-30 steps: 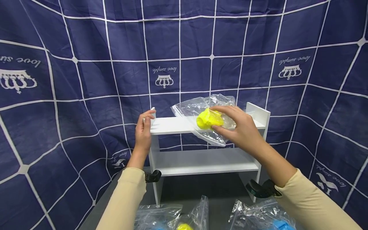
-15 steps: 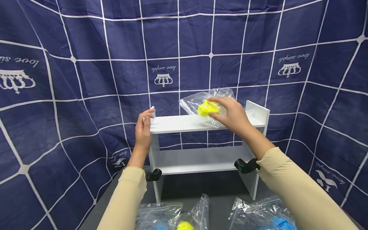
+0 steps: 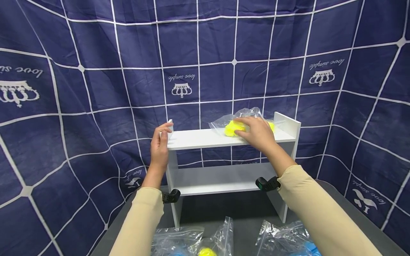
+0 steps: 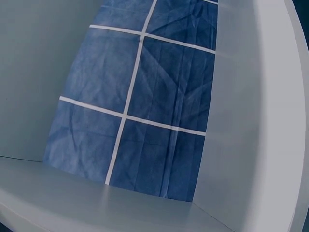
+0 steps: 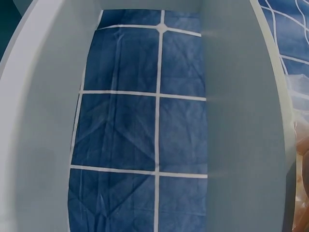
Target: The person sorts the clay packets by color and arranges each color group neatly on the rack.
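Note:
My left hand (image 3: 159, 147) holds the upper end of the left side panel of a white two-tier shelf unit (image 3: 198, 139). Over the top board, right of centre, my right hand (image 3: 258, 133) pinches a clear zip bag (image 3: 221, 121) with a bright yellow lumpy thing (image 3: 233, 128) inside. The bag appears to rest on the board. More yellow (image 3: 271, 126) shows past the hand; whether it is a separate piece I cannot tell. In the right wrist view, only a sliver of hand (image 5: 303, 164) and clear plastic shows at the right edge. The left wrist view shows shelf boards (image 4: 285, 116) without the hand.
Clear zip bags lie on the dark table (image 3: 243, 213) in front: one with something blue (image 3: 177, 253), one with a yellow thing (image 3: 206, 251), and one at right with a blue thing (image 3: 309, 248). A navy grid-patterned cloth (image 3: 205, 53) hangs behind and along the sides.
My right hand has moved the bagged yellow thing back over the top board, then down onto it. The left hand has stayed on the side panel.

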`<state>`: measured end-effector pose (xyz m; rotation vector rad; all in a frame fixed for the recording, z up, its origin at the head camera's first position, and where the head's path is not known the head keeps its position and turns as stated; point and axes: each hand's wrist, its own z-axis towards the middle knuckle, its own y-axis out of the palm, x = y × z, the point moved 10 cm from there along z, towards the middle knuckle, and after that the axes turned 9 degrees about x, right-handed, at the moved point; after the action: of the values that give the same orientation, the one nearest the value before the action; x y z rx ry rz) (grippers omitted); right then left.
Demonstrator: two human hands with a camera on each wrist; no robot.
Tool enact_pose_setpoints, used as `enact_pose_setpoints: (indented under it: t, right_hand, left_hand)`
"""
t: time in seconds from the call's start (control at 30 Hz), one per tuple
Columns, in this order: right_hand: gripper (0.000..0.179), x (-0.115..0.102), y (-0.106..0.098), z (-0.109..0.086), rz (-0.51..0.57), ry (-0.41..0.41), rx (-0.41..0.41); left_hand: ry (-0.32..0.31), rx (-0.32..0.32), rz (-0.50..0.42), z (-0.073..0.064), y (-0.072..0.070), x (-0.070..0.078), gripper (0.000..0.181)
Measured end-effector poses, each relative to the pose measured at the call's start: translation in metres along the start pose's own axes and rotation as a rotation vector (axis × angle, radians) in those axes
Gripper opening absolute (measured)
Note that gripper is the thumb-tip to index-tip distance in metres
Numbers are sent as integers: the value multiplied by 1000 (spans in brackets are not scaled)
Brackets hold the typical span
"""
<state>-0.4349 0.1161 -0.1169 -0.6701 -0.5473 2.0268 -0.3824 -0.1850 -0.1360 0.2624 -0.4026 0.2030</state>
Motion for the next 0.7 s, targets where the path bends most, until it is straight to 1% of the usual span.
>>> enact_pose_setpoints:
  t: [0.13,0.27,0.37,0.53,0.7]
  right_hand:
    - [46,3,1,0,-26,23,-7]
    - [47,1,1,-2,5,-2,7]
    - [49,-2,-1,-4,26,-35,37]
    - [50,-4,-11,-9,43,-85,158]
    - [46,-6,-23,-16,85,-119,280]
  left_hand:
    - [-7,-7,-1,0,0,-1,21]
    - [-14,-2,12,0,-1,-2,21]
    - [-18,1,11,0,-1,-3,21]
    - [-17,0,-2,0,0,-2,21]
    - [2,9,-6,0,-2,-1,21]
